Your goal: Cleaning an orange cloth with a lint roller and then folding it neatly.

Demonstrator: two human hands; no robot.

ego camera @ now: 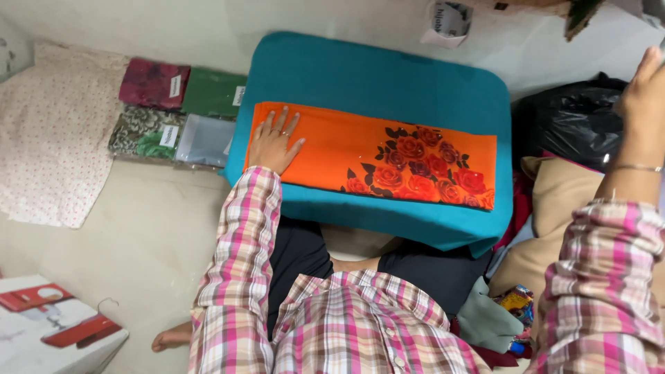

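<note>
Fingers spread and flat, the left hand [273,144] presses on the left end of a folded orange cloth [332,149] printed with dark red roses toward its right end. The cloth lies lengthwise across a teal padded board [374,76], nearer the board's front edge than its back edge, its left end close to the board's left edge and its right end just short of the right edge.

The right hand [641,93] is raised off to the right, beyond the board's right edge and clear of the cloth, with a thin bangle [637,167] at the wrist (the fingers run out of the picture, so whether they are apart or closed cannot be told). Both arms wear pink plaid sleeves [239,235].

Just beside the board's left edge, four packets of folded fabric [176,114] lie on the floor in two rows: maroon and green behind, a floral print and a grey one in front. A black plastic bag [568,121] sits past the board's right edge, a tan cushion [554,208] below it. A white box with red markings [48,325] sits at lower left.
</note>
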